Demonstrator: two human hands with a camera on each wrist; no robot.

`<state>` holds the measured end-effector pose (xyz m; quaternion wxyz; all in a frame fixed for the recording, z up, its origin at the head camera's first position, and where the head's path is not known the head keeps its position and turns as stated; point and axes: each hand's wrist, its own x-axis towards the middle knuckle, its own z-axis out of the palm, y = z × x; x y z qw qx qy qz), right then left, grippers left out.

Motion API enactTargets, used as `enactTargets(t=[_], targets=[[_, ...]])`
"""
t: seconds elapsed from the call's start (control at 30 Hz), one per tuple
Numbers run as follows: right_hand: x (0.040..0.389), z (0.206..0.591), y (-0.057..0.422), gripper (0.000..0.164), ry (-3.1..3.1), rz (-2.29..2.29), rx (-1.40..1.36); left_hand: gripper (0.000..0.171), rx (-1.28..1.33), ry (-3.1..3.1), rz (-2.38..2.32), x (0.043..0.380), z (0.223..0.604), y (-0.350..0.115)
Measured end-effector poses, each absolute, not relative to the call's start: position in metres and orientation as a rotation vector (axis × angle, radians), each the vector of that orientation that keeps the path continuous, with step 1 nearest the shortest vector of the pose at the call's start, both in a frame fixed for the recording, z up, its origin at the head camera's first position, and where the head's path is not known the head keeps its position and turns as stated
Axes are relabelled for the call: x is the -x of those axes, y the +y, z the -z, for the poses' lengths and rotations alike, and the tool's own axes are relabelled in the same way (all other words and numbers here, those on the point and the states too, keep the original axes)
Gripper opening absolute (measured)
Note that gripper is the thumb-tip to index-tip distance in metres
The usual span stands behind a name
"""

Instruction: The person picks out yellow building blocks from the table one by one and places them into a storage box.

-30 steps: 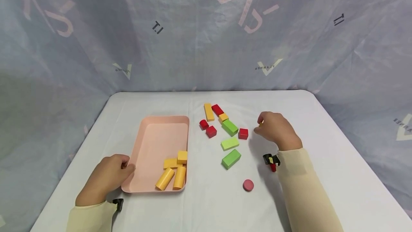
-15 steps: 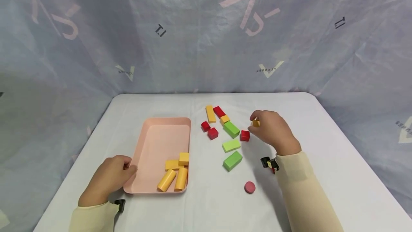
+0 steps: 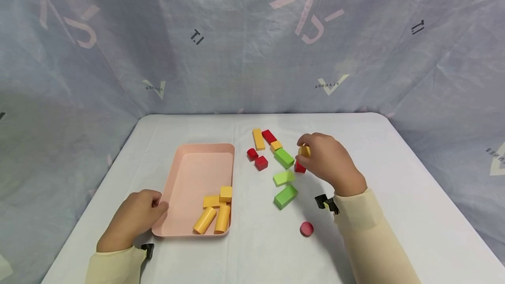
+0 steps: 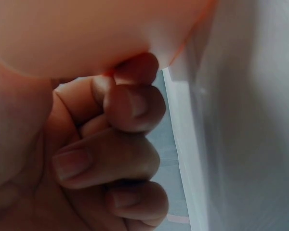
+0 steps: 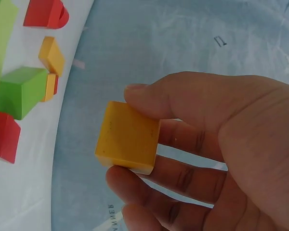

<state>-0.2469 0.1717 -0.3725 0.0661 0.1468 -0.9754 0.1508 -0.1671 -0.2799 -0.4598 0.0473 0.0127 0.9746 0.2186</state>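
Observation:
My right hand (image 3: 331, 159) pinches a yellow block (image 5: 127, 137) between thumb and fingers, raised above the table. In the head view that hand overlaps part of a red cube (image 3: 300, 168). A bright green block (image 3: 284, 158) lies just left of the fingertips. At the left, my left hand (image 3: 136, 216) grips the near-left rim of a pink tray (image 3: 195, 172), thumb on the inner side. The left wrist view shows curled fingers (image 4: 135, 106) beneath the tray's wall (image 4: 82, 38). Inside the tray's near-right corner are two yellow cylinders (image 3: 204, 220), a flat yellow block (image 3: 211, 201) and a yellow cube (image 3: 226, 193).
Farther back lie a long yellow block (image 3: 258, 139), a red block (image 3: 269, 136) and a small yellow cube (image 3: 275, 146). A red cylinder (image 3: 252, 154) and another red cube (image 3: 261, 163) sit nearer the tray. Two green blocks (image 3: 286, 197) and a red disc (image 3: 306, 229) are closer in.
My right hand has moved left with the yellow block, which shows more plainly between the fingers. My left hand stays on the tray rim. The head view has shifted slightly.

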Motion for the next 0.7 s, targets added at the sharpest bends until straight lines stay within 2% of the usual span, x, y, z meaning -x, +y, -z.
enactTargets(t=[0.7], targets=[[0.239,0.381,0.138,0.023,-2.851,-0.404,-0.64,0.03,-0.04,2.961,-0.684,0.167,0.46,-0.281]])
